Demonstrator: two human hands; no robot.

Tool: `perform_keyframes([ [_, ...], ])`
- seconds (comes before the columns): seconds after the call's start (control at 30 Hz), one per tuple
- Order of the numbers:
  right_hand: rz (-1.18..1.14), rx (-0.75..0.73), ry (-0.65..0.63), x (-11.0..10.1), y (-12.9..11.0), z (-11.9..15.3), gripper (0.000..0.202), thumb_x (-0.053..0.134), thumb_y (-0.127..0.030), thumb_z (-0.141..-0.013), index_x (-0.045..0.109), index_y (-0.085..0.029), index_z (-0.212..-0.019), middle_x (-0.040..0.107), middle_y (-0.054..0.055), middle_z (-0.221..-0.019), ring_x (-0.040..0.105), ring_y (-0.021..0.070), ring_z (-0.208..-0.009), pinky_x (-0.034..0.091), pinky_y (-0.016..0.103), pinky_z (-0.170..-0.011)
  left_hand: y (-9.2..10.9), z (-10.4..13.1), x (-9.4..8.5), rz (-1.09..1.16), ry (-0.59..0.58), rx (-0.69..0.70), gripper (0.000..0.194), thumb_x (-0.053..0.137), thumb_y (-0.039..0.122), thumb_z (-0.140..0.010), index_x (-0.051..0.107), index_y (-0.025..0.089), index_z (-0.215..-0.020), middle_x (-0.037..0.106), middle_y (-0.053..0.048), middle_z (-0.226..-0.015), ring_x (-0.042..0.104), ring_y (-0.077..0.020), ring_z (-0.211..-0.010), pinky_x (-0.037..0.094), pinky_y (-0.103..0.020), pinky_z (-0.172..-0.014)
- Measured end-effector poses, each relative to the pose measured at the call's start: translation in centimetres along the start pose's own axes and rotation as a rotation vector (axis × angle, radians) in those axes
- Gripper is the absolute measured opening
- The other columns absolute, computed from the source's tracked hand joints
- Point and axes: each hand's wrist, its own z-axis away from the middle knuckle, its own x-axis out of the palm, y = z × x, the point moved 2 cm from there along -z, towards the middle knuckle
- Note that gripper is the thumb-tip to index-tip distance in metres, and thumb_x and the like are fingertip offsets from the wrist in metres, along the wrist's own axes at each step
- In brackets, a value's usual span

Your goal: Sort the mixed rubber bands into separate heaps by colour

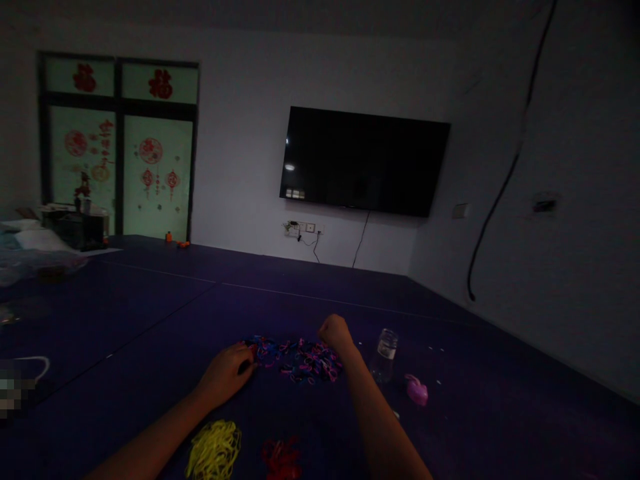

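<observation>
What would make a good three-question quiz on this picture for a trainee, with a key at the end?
1. True or false: as the camera sees it, the glass jar stands to the left of the pink thing.
2. Fill in the colour: near the bottom edge of the picture, the yellow pile lies to the left of the ____ pile.
3. Which hand is at the left end of the mixed pile of loops?

Key:
1. True.
2. Red; the red pile is the one on the right.
3. The left hand.
</observation>
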Motion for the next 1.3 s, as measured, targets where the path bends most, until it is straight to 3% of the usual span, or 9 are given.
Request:
perform_keyframes([
  [0.13,0.027,0.036,0.003,0.6,0.1,0.4,0.016,0.060,-0.010,-0.064,0.073,-0.015,-0.071,0.072,0.013,-0.081,0.068,0.0193,-0.080,0.043,0.017,-0.060,0.1,0.0,0.0,0.016,-0.002,0.013,0.017,0.048,0.025,-0.082,0.057,0.022,-0.067,0.066,-0.001,-0.077,0.063,-0.0185,-0.083,0.044,-0.034,-0.088],
  [0.5,-0.038,0.065,-0.041,2.2,0.9,0.3,0.013,0.064,-0.007,-0.061,0.073,-0.015,-0.066,0.072,0.012,-0.078,0.068,0.0200,-0.080,0.045,0.018,-0.060,0.0,-0.1,0.0,0.018,-0.005,0.010,0.018,0.048,0.024,-0.082,0.057,0.021,-0.067,0.065,-0.001,-0.075,0.062,-0.0185,-0.082,0.044,-0.035,-0.089],
  [0.77,-0.260,0.014,-0.093,3.3,0.4,0.0,0.014,0.062,-0.010,-0.062,0.074,-0.013,-0.069,0.070,0.003,-0.063,0.064,0.0135,-0.061,0.040,0.015,-0.049,0.1,-0.1,0.0,0.024,-0.002,0.007,0.018,0.048,0.022,-0.082,0.055,0.021,-0.065,0.064,-0.001,-0.075,0.061,-0.0177,-0.081,0.044,-0.035,-0.090],
  [1.07,-0.490,-0.079,-0.231,1.7,-1.1,0.2,0.013,0.061,-0.015,-0.064,0.073,-0.013,-0.069,0.068,0.001,-0.058,0.056,0.0089,-0.050,0.038,0.015,-0.046,-0.2,-0.1,0.2,0.019,-0.011,0.006,0.017,0.048,0.020,-0.080,0.052,0.022,-0.064,0.064,-0.001,-0.074,0.061,-0.0180,-0.081,0.044,-0.035,-0.089],
  [1.3,-0.546,-0.096,-0.318,1.6,-1.9,0.6,0.009,0.065,-0.019,-0.062,0.072,-0.014,-0.064,0.065,-0.001,-0.051,0.048,0.0066,-0.041,0.033,0.016,-0.041,0.0,-0.1,0.1,0.017,-0.007,0.006,0.015,0.048,0.019,-0.079,0.054,0.022,-0.065,0.065,-0.002,-0.075,0.061,-0.0185,-0.082,0.046,-0.035,-0.087],
])
